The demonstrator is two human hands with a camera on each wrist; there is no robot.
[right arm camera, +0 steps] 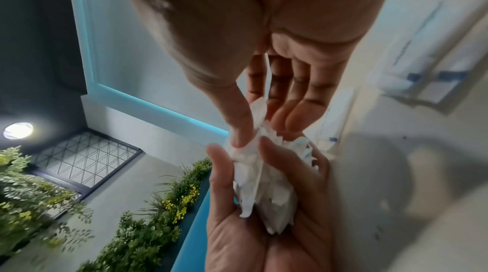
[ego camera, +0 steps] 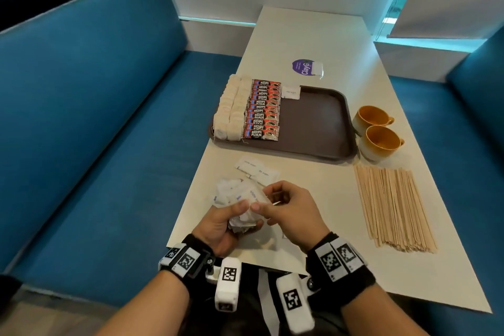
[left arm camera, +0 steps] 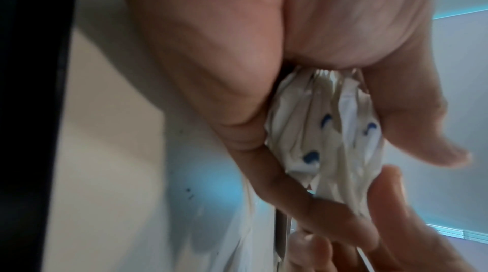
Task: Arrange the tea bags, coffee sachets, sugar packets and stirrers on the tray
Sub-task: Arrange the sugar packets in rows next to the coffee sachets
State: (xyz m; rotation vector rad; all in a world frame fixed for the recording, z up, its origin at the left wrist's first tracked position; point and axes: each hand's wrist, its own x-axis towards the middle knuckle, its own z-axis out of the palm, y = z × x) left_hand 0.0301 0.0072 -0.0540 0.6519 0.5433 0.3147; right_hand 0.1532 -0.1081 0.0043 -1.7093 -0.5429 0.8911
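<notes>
We judge sugar packets (ego camera: 240,199) light, thin, crumple easily. Left hand (ego camera: 226,224) grips bunch near tray (ego camera: 321,128); right hand (ego camera: 286,213) pinches one by edge.

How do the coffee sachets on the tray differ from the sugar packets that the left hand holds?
The coffee sachets are red and black with printed labels; the sugar packets are white with small blue print. The coffee sachets lie flat in one neat overlapping row on the tray; the sugar packets are bunched and crumpled in the left hand, off the tray. No hand touches the coffee sachets; the right hand pinches one sugar packet. Both are small paper sachets.
</notes>
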